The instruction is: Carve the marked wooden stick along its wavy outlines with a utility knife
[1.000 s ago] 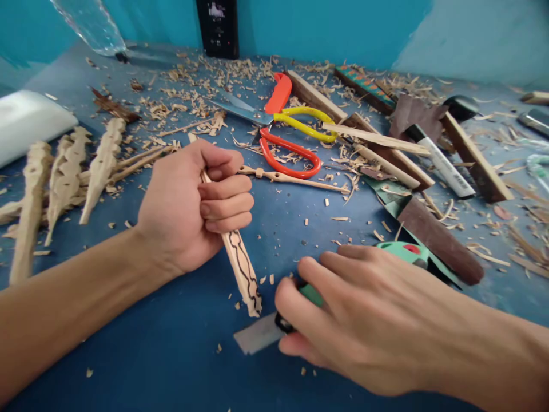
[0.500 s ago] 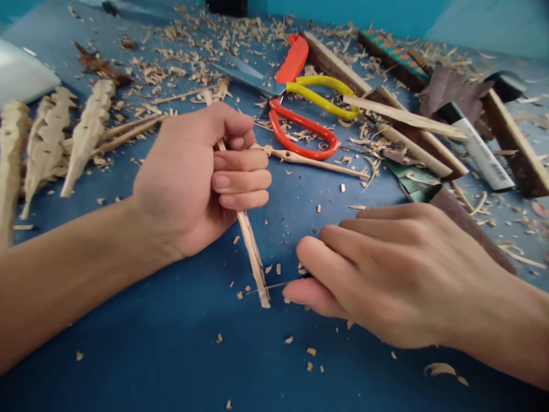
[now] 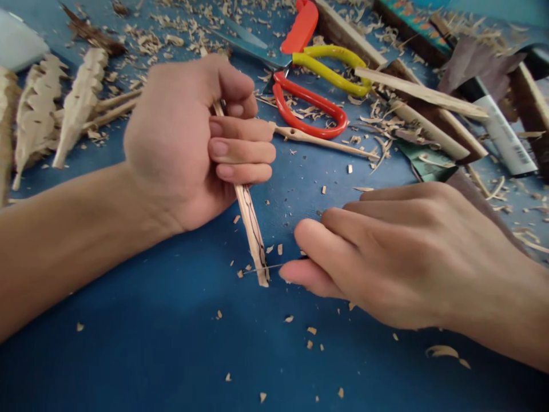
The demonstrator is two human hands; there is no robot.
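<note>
My left hand (image 3: 197,131) is closed around a thin wooden stick (image 3: 252,232), which slants down toward me. A dark wavy line is drawn along the stick's lower part. My right hand (image 3: 377,257) is closed, with thumb and forefinger pinching a knife whose thin blade (image 3: 271,267) lies across the stick near its lower end. The knife's handle is hidden inside the fist. Just beyond my left fingers lies a slim carved stick (image 3: 319,140) with a small hole in it.
Scissors (image 3: 311,114) with red and yellow handles lie behind my hands. Carved wooden pieces (image 3: 81,106) are at the left. A marker (image 3: 500,129), wood strips (image 3: 420,94) and sandpaper (image 3: 467,63) crowd the right. Shavings (image 3: 171,40) litter the blue table (image 3: 163,343).
The view has tilted down a little, so everything sits higher in the picture. Both hands keep their grips, and the blade stays across the stick's lower end.
</note>
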